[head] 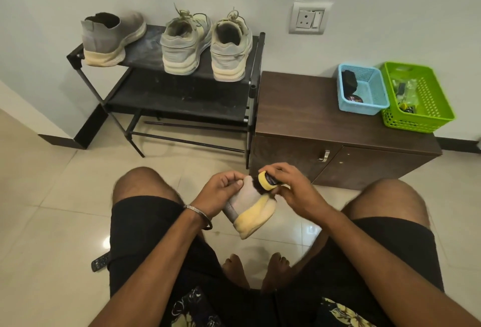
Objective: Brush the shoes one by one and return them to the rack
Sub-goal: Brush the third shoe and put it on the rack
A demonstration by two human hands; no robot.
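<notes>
Three shoes (114, 39) are waiting on the rack (182, 95); a fourth shoe (253, 209) is being steadied over the floor by the left hand (222, 191), its grip closed on the collar, while the right hand (294, 188) is gripping the brush (265, 179) (bristles against the upper).

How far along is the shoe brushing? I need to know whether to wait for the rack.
Nothing shows as finished: I cannot tell whether the grey slip-on or the laced pair on the rack have been brushed. In hand: the left hand holds a grey shoe while the right hand works the brush on it. Left: returning this shoe to the rack.
</notes>
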